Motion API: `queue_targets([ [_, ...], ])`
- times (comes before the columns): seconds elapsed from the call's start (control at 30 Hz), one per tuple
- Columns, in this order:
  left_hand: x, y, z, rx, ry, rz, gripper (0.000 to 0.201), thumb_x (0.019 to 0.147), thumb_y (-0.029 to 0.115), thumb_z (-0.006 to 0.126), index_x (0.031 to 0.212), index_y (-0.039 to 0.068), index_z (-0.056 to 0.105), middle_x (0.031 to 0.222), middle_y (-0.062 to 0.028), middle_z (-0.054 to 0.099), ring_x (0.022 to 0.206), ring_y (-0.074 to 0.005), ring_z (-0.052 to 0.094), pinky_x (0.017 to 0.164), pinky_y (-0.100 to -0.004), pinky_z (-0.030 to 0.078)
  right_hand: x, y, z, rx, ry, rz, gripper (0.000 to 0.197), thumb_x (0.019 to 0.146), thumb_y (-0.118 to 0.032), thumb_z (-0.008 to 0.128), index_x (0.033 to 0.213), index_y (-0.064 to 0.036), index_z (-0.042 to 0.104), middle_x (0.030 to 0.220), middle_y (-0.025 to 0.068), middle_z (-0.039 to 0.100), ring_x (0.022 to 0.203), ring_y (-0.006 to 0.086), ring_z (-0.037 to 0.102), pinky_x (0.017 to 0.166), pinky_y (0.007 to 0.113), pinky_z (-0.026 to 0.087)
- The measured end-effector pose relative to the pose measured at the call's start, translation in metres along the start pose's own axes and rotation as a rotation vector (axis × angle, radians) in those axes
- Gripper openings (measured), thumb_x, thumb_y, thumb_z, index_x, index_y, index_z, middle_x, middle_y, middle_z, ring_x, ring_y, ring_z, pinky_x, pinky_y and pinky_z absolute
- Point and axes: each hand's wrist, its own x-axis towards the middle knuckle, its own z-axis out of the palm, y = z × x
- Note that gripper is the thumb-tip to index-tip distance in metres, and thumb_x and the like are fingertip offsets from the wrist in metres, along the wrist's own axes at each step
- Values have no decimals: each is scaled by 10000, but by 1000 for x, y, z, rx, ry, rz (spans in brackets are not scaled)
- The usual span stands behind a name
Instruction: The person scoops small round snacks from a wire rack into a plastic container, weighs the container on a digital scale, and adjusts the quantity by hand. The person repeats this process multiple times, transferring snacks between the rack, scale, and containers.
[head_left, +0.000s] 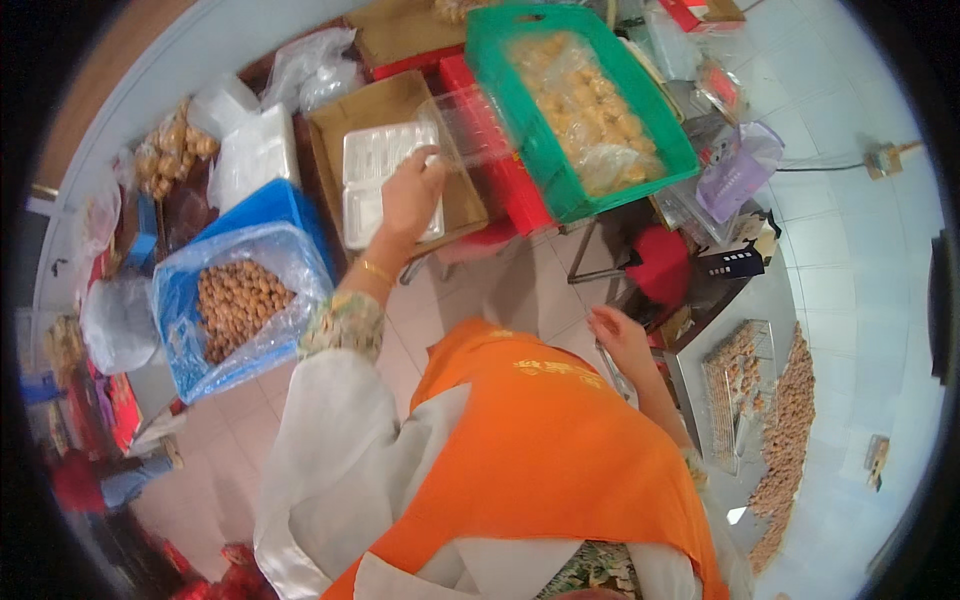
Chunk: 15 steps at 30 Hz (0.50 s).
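Note:
My left hand (410, 198) is closed, its curled fingers at the right side of a white plastic tray (375, 160) with moulded compartments. It appears to grip the tray's edge, though the fingertips are partly hidden. The tray lies in a shallow cardboard box (335, 115). Beside it, a clear plastic sheet or lid (470, 120) spreads toward the right, somewhat blurred. My right hand (622, 338) hangs low by the orange apron (540, 440), fingers loosely stretched and nothing visible in them.
Right of the box, a green crate (575, 200) holds bagged round brown items. At left, a blue crate lined with clear plastic (180, 340) contains many brown nuts (240, 300). A wire basket (715, 400) and loose nuts (785, 440) lie on the right-hand table.

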Motion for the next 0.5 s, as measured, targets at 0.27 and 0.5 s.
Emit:
queue_targets([
  [0.27, -16, 146, 6, -677, 104, 111, 254, 816, 71, 617, 1070, 82, 634, 1133, -101, 619, 880, -279, 638, 736, -351, 528, 116, -140, 40, 971, 78, -359, 419, 955, -177, 552, 1332, -18, 461, 1149, 118, 614, 1006, 157, 590, 825, 277, 499],
  [0.5, 14, 157, -86, -66, 533, 303, 568, 717, 113, 732, 1252, 48, 554, 1148, -159, 615, 982, -296, 629, 807, -359, 505, 97, -163, -46, 705, 256, -277, 204, 973, -197, 518, 1010, -36, 636, 736, 27, 625, 599, 99, 590, 539, 212, 448],
])
